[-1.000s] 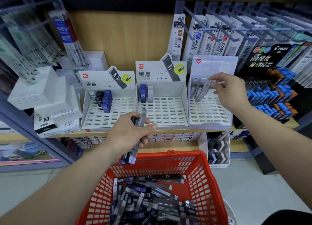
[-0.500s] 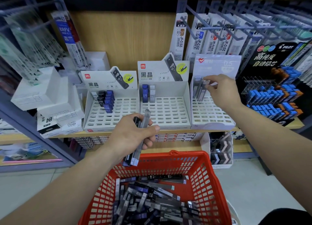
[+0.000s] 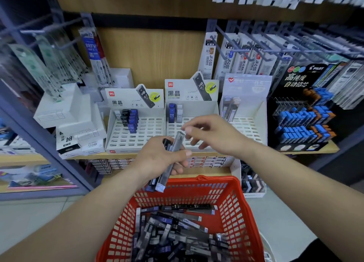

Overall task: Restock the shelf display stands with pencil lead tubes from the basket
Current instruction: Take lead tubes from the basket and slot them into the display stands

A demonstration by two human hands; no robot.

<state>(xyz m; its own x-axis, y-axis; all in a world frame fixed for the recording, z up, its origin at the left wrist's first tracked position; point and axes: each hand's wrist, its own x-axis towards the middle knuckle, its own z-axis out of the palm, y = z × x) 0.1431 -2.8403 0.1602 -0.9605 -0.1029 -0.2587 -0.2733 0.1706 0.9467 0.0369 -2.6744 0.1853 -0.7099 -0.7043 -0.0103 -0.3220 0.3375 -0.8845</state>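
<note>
The left hand (image 3: 161,160) gripped a bundle of lead tubes (image 3: 177,142) over the basket (image 3: 235,185); the right hand (image 3: 214,137), loose and empty, hovered at their tops. Best, I judged, to pinch one only; draw it straight out.

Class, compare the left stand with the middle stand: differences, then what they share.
The left stand holds a cluster of black and blue tubes; the middle stand holds only two, one blue, one grey. The left stand's tubes step down several rows; the middle stand's stay in the back row. Both are white, slotted.

Wooden back panel (image 3: 153,55), grey shelf frame (image 3: 29,128), pale tiled floor (image 3: 29,218).
</note>
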